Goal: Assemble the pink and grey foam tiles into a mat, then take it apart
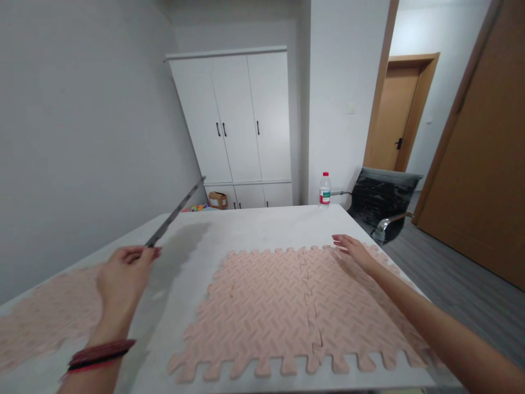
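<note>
My left hand is raised over the table's left side, its thumb and fingers pinched on the near end of a long, thin dark grey strip. The strip slants up and away, perhaps a flat piece seen edge-on; its exact kind I cannot make out. Two pink foam mat tiles lie joined along a jagged seam, a left tile and a right tile. Over the right tile's far part, my right hand is open with fingers stretched out, holding nothing. Whether it touches the tile I cannot tell.
Another pink foam tile lies at the left of the white table. A water bottle with a red cap stands at the far right edge. Beyond are a black chair, a white cabinet and a cardboard box.
</note>
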{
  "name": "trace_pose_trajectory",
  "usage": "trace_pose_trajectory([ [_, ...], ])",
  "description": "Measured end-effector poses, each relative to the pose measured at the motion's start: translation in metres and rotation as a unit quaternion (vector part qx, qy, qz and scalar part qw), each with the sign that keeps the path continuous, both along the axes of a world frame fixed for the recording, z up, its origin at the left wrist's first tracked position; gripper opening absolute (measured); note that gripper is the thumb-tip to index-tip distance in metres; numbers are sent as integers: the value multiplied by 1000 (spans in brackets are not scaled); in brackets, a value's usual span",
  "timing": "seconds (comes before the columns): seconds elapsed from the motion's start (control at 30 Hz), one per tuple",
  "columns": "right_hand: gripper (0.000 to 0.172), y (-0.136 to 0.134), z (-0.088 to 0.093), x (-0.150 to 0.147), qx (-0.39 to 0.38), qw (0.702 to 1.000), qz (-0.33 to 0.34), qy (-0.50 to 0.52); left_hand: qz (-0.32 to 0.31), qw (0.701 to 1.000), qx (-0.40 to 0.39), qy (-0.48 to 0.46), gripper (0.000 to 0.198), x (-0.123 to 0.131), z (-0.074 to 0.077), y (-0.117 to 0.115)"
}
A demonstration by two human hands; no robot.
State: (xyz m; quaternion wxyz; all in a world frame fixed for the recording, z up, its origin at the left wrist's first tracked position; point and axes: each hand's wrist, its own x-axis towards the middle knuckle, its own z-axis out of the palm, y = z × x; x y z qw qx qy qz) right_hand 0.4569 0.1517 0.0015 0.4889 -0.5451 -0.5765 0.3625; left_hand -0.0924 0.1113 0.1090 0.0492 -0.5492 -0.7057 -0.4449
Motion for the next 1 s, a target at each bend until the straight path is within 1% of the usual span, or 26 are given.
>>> trace_pose_trajectory([
  [0.07,50,4,10,6,-34,996,21,83,-92,994,23,-47,32,50,4,25],
  [0.13,58,8,20,16,-59,988,26,144,-189,980,24,-59,26,100,-1,53],
  [0.23,70,16,32,42,-66,973,-1,220,-310,950,2,-44,21,175,-19,91],
  [0.3,72,22,35,65,-52,965,-31,254,-376,926,-23,-19,18,220,-35,111],
  [0.37,67,30,31,89,-54,969,-93,222,-427,903,-52,20,16,258,-52,124],
  [0.43,59,40,20,110,-76,973,-170,137,-459,882,-81,66,18,286,-70,134],
  [0.47,55,45,13,119,-87,972,-200,93,-468,874,-94,89,20,297,-78,138],
  [0.53,48,55,-5,132,-93,968,-230,31,-470,866,-116,127,24,311,-94,145],
  [0.6,50,66,-23,140,-84,967,-240,-15,-460,863,-132,160,25,319,-107,151],
  [0.67,58,76,-38,145,-69,966,-239,-71,-447,862,-141,191,26,323,-116,155],
  [0.73,63,85,-49,148,-55,965,-226,-124,-431,863,-143,220,26,325,-121,159],
  [0.83,63,95,-62,149,-51,959,-208,-186,-404,866,-138,260,26,329,-123,161],
  [1.0,60,102,-75,150,-65,938,-198,-277,-382,858,-123,319,28,335,-124,162],
])
